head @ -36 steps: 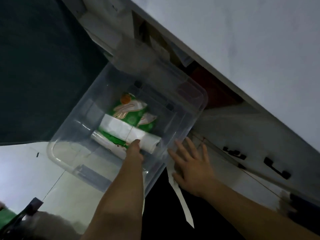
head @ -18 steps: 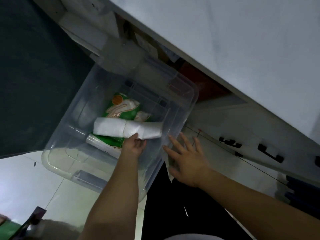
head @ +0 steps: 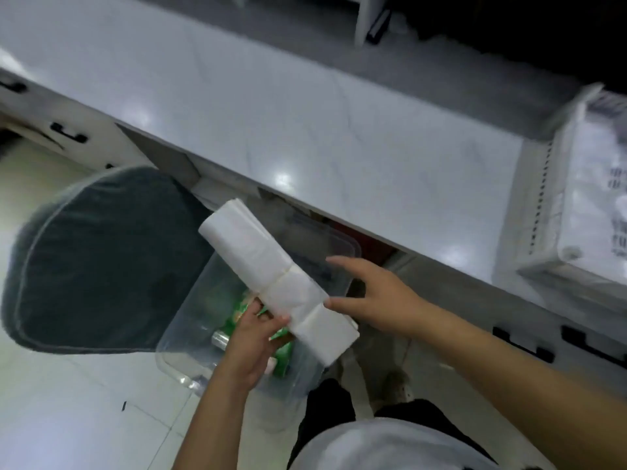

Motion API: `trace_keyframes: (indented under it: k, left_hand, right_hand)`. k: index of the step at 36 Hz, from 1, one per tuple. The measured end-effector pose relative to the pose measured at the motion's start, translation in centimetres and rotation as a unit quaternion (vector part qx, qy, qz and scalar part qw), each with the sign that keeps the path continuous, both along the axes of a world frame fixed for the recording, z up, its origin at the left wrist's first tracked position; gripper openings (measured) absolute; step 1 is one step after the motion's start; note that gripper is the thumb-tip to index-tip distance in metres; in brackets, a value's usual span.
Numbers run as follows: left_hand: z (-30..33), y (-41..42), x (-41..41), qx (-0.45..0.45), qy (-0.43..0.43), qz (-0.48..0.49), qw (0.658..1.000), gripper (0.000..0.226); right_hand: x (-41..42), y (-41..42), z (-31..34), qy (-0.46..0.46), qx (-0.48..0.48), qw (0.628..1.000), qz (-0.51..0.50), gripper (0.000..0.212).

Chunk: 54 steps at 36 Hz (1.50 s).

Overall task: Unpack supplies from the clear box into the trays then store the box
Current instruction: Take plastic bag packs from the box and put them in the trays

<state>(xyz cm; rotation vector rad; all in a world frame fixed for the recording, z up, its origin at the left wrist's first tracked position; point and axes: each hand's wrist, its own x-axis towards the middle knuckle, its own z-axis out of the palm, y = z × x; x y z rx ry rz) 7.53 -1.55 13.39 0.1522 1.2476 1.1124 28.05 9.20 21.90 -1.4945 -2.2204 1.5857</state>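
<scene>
The clear box (head: 176, 347) sits on the floor below the counter, with a green packet (head: 283, 357) and a silvery roll (head: 220, 340) still inside. My left hand (head: 252, 344) grips a long white roll of folded bags (head: 271, 276), lifted out above the box and slanting from upper left to lower right. My right hand (head: 376, 293) is open with fingers spread, its thumb touching the roll's right side. A white tray (head: 539, 239) holding white packs stands on the counter at far right.
A white counter (head: 305, 130) runs diagonally across the view, with drawers and black handles (head: 68, 132) below it. A dark grey chair seat (head: 101, 259) stands left of the box. My legs are close behind the box on the pale tiled floor.
My left hand has lifted the white roll out of the box to above its rim. My right hand rose from beside the box to touch the roll. The view swung up to the counter.
</scene>
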Motion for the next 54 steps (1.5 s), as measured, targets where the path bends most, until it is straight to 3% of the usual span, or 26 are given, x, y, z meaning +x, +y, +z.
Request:
trace_keyframes:
  k: [6,12,17,21,25,32,35,41,45,54]
  left_hand:
    - [9.4,1.7,3.7,0.109,0.105,-0.115,0.982,0.042]
    - [15.6,4.1,10.3,0.205,0.14,-0.225,0.942,0.048]
    - [17.7,5.2,17.1,0.225,0.149,-0.282,0.921,0.044]
    - [18.8,6.0,23.0,0.261,0.218,-0.226,0.913,0.042]
    - [21.1,8.1,27.4,0.293,0.215,-0.221,0.905,0.053]
    - [25.0,11.6,33.6,0.336,0.231,-0.282,0.868,0.035]
    - [26.7,13.0,35.2,0.335,0.22,-0.293,0.868,0.039]
    - [29.1,19.2,37.0,0.281,0.202,-0.265,0.9,0.044]
    - [29.2,25.1,38.3,0.232,0.209,-0.27,0.911,0.028]
    - [26.8,36.4,41.7,0.168,0.243,-0.353,0.888,0.022]
  right_hand:
    - [3.5,2.5,9.0,0.167,-0.058,0.978,-0.11,0.059]
    - [10.8,2.8,14.5,0.273,-0.089,0.951,-0.112,0.035]
    - [18.3,1.9,14.4,0.301,-0.054,0.93,-0.203,0.021]
    - [23.9,0.9,13.5,0.311,-0.052,0.917,-0.243,0.016]
    - [28.6,-0.1,12.9,0.304,-0.048,0.917,-0.252,0.015]
    - [34.8,-0.7,12.7,0.325,-0.022,0.906,-0.269,0.018]
    - [37.2,-0.7,12.3,0.341,-0.02,0.903,-0.261,0.026]
    - [38.7,-0.6,9.5,0.29,0.005,0.908,-0.303,0.03]
    - [39.1,1.7,9.5,0.253,0.029,0.903,-0.346,0.03]
    - [38.4,6.7,9.3,0.222,-0.03,0.872,-0.436,0.03]
